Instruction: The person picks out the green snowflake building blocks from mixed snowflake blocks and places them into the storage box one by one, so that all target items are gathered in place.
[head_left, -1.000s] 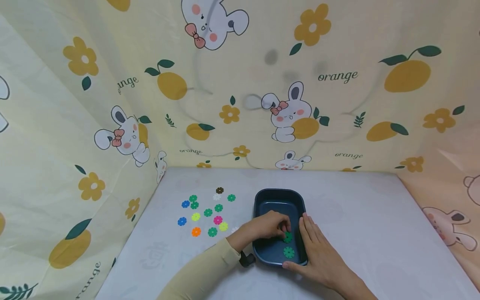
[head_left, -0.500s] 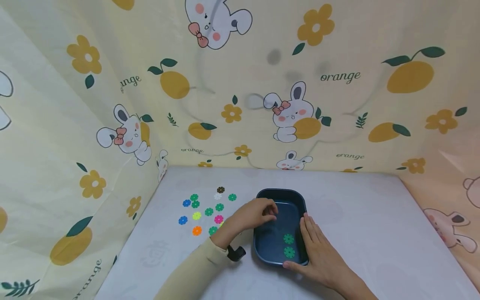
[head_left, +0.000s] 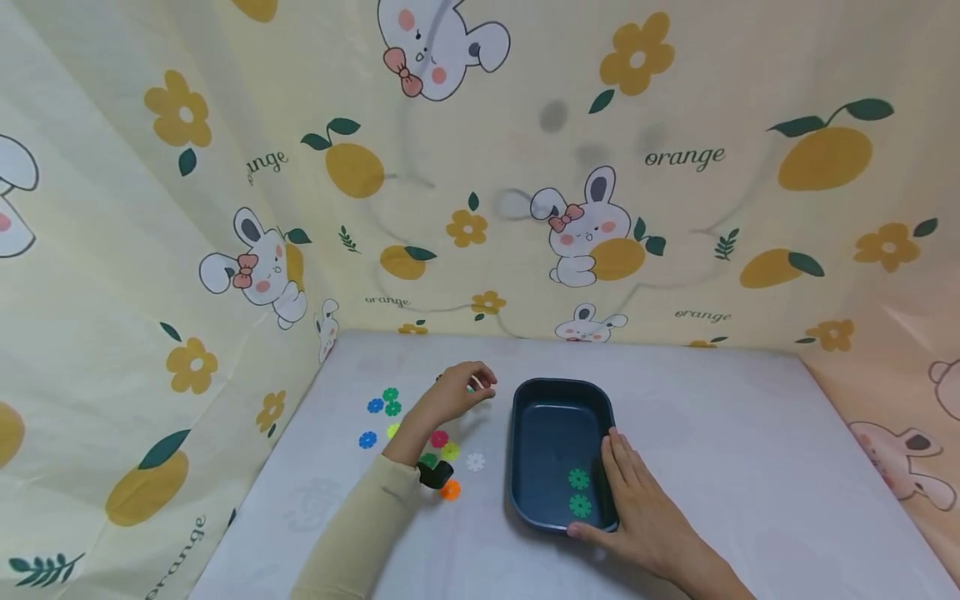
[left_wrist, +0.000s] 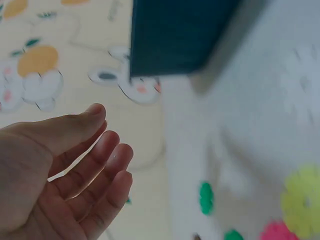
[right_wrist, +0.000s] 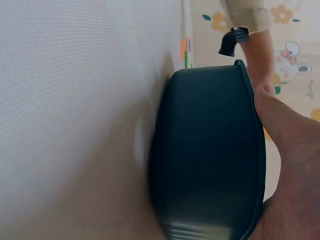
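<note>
My left hand (head_left: 457, 392) hovers over the back of a cluster of small flower-shaped discs, fingers loosely bent and holding nothing in the left wrist view. Beneath or beside its arm lie a pink disc (head_left: 438, 438), a yellow disc (head_left: 450, 451), an orange disc (head_left: 450, 490) and a white disc (head_left: 476, 461). A dark blue rectangular tray (head_left: 543, 446) stands to the right, with two green discs (head_left: 579, 492) inside near its front right. My right hand (head_left: 645, 508) rests against the tray's right side, fingers straight along it and thumb at the front rim.
Blue discs (head_left: 367, 440) and green discs (head_left: 392, 401) lie at the cluster's left. The white table (head_left: 720, 417) ends at a patterned cloth backdrop (head_left: 480, 275), which also hangs at both sides. A black wrist camera (head_left: 436, 475) sits on the left wrist.
My left hand has let go of a green disc in the tray, then moved left and back over the cluster. The orange disc has shifted right. My right hand stays at the tray.
</note>
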